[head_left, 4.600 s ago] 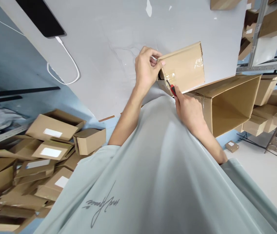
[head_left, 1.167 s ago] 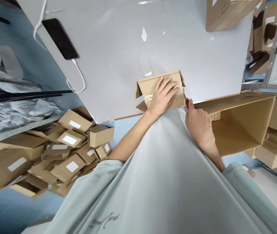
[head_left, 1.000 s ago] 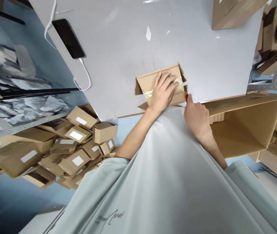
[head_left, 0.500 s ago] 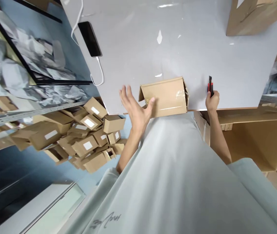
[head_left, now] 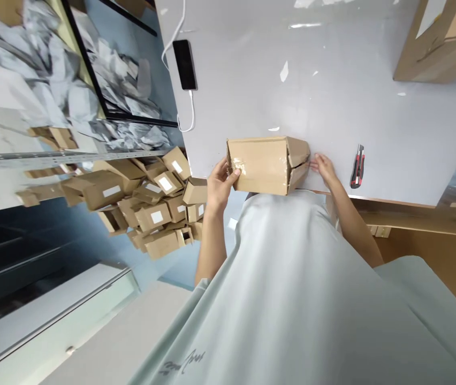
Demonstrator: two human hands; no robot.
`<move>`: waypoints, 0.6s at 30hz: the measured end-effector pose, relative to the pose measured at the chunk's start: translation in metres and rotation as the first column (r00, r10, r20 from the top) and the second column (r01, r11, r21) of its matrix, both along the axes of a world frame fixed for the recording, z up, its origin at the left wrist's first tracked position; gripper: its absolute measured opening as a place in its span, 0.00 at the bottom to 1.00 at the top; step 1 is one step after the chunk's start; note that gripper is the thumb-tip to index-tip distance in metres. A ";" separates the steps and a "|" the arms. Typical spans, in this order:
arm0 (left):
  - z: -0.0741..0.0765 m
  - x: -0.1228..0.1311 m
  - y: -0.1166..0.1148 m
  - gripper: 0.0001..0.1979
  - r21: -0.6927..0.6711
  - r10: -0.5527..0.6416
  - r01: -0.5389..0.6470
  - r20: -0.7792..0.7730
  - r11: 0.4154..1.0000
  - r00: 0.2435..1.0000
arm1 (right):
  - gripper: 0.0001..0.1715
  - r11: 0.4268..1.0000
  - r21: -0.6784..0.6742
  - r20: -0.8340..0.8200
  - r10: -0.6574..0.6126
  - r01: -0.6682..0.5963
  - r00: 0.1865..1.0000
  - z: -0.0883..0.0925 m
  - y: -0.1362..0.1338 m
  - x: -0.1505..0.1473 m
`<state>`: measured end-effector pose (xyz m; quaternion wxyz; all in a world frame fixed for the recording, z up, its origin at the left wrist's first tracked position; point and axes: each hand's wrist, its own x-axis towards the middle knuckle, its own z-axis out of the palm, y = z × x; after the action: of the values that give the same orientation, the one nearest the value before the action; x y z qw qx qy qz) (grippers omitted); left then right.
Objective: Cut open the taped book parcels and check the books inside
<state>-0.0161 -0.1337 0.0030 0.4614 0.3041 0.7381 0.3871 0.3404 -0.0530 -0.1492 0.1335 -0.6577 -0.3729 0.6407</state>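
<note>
A brown cardboard box (head_left: pixel 266 164) with shiny tape sits at the near edge of the grey table (head_left: pixel 332 101). My left hand (head_left: pixel 220 184) grips its left end, fingers curled round the corner. Fingers of my right hand (head_left: pixel 324 167) touch the parted flaps at its right end. A red and black utility knife (head_left: pixel 358 166) lies on the table just right of my right hand, not held.
A black phone (head_left: pixel 184 64) on a white cable lies at the table's far left. A large cardboard box (head_left: pixel 440 43) stands at the far right. Several small labelled boxes (head_left: pixel 147 198) are heaped on the floor to the left. An open carton (head_left: pixel 424 235) stands lower right.
My right hand put the knife down on the table and came back to the box's right end. My left hand swung away, then took hold of the left end. The view swung left.
</note>
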 end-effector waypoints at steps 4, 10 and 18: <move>0.001 -0.026 -0.003 0.47 -0.052 0.099 -0.094 0.089 0.994 0.991 | 0.25 0.991 -0.133 -0.249 -0.020 -0.014 0.968 0.026 0.005 -0.034; -0.032 -0.039 0.018 0.42 -0.070 0.054 -0.043 0.156 0.997 0.986 | 0.32 0.984 0.156 -0.136 -0.060 0.081 0.989 0.072 -0.001 -0.006; -0.120 0.057 0.079 0.22 -0.204 -0.055 0.142 0.381 0.969 0.923 | 0.27 0.918 0.395 0.315 -0.123 -0.012 0.941 0.138 -0.005 0.046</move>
<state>0.0405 -0.0542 -0.1174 0.6437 0.2072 0.6602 0.3269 0.3861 -0.0583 -0.0113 0.2156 -0.7270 -0.4915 0.4283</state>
